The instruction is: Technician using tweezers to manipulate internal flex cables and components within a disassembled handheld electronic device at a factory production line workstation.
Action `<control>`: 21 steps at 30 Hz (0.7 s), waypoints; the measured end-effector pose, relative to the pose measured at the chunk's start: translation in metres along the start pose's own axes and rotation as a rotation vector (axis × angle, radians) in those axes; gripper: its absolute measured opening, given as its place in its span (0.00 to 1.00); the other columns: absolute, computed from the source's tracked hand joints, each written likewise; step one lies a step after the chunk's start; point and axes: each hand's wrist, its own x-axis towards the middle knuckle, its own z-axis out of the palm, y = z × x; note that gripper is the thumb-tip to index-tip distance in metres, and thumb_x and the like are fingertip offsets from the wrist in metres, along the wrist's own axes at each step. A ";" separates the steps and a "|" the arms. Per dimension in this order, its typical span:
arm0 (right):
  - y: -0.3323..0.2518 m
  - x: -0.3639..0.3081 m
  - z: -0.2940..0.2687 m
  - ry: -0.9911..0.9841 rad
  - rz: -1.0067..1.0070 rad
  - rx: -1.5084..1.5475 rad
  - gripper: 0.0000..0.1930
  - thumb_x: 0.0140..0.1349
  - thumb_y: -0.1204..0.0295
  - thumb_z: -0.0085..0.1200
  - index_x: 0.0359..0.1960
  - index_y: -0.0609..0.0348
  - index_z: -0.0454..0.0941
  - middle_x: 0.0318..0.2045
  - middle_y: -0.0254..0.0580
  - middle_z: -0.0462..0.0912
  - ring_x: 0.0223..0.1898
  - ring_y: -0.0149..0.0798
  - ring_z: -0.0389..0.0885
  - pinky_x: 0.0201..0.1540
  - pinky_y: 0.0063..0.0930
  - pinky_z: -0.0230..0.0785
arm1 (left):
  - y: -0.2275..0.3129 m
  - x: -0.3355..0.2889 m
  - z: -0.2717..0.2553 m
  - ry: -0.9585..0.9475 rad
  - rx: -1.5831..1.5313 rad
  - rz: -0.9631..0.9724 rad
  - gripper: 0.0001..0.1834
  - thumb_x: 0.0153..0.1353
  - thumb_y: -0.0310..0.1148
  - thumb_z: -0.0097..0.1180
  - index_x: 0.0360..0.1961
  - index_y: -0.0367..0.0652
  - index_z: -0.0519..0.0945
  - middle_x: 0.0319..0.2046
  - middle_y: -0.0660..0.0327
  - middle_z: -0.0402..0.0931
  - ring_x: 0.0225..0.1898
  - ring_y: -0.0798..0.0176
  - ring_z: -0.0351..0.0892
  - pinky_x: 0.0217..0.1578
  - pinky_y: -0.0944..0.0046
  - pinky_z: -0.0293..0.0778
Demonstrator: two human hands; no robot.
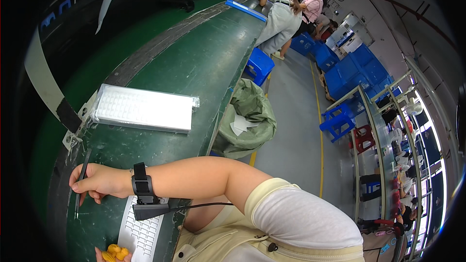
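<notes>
My right hand (97,180) is closed around a thin black stick-like tool (85,167) with a narrow pale tip pointing down to the green table. A black strap with a small box and cable sits on that wrist. My left hand (99,255), mostly cut off by the lower edge, has its fingers around several small yellow pieces (115,251); their kind is not clear. Between the hands and my body lies a white tray (141,228) with rows of small slots. Farther along the table lies a stack of white trays (145,109) in clear plastic wrap.
A green-lined bin (250,138) with white scraps stands against the table (194,53) edge. Beyond it are a blue stool (259,65), blue crates (357,70) and several people. A pale curved strip (46,75) rises at the table's far side, beside a clamped bracket (73,138).
</notes>
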 end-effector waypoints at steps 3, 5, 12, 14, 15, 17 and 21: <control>0.000 0.000 0.000 0.013 0.002 -0.008 0.05 0.52 0.71 0.47 0.28 0.53 0.65 0.18 0.27 0.67 0.15 0.21 0.68 0.16 0.17 0.62 | 0.000 0.001 0.000 -0.016 0.000 0.000 0.20 0.58 0.42 0.36 0.29 0.37 0.75 0.36 0.51 0.72 0.40 0.50 0.70 0.44 0.52 0.64; 0.000 0.001 -0.001 0.020 0.003 -0.009 0.05 0.52 0.71 0.47 0.28 0.53 0.65 0.17 0.27 0.67 0.15 0.21 0.68 0.16 0.17 0.62 | 0.000 0.002 0.001 -0.011 0.005 -0.005 0.20 0.58 0.42 0.36 0.29 0.37 0.75 0.36 0.51 0.72 0.40 0.50 0.70 0.44 0.52 0.63; -0.001 -0.001 -0.001 0.004 0.007 -0.007 0.06 0.53 0.71 0.47 0.31 0.55 0.64 0.16 0.28 0.67 0.15 0.21 0.68 0.17 0.17 0.62 | -0.001 0.001 0.001 -0.004 0.064 0.022 0.21 0.58 0.43 0.35 0.28 0.39 0.76 0.36 0.52 0.72 0.40 0.51 0.71 0.44 0.53 0.63; -0.002 -0.001 -0.001 0.002 0.010 -0.012 0.08 0.54 0.70 0.47 0.33 0.57 0.64 0.15 0.28 0.67 0.15 0.22 0.68 0.18 0.17 0.62 | -0.001 0.001 0.002 0.005 0.073 0.025 0.21 0.58 0.43 0.35 0.28 0.39 0.76 0.36 0.52 0.72 0.40 0.52 0.71 0.43 0.53 0.63; -0.002 -0.001 0.000 0.002 0.003 -0.013 0.08 0.54 0.70 0.47 0.33 0.57 0.64 0.15 0.28 0.68 0.15 0.21 0.68 0.18 0.17 0.62 | -0.001 0.001 0.002 0.024 0.082 0.021 0.21 0.58 0.44 0.35 0.27 0.39 0.76 0.36 0.52 0.72 0.40 0.51 0.71 0.44 0.53 0.63; -0.002 -0.001 0.000 0.001 -0.003 -0.014 0.08 0.54 0.70 0.47 0.33 0.57 0.64 0.15 0.28 0.68 0.14 0.21 0.67 0.17 0.17 0.62 | 0.000 0.000 0.001 0.043 0.092 0.017 0.21 0.58 0.44 0.35 0.27 0.39 0.76 0.36 0.52 0.72 0.40 0.51 0.70 0.44 0.53 0.62; -0.001 -0.001 0.000 0.002 -0.001 -0.008 0.06 0.53 0.70 0.47 0.30 0.55 0.65 0.17 0.28 0.68 0.14 0.20 0.68 0.16 0.16 0.62 | 0.000 0.001 -0.001 0.033 0.057 0.006 0.21 0.58 0.44 0.35 0.29 0.38 0.76 0.35 0.52 0.73 0.40 0.51 0.71 0.44 0.52 0.63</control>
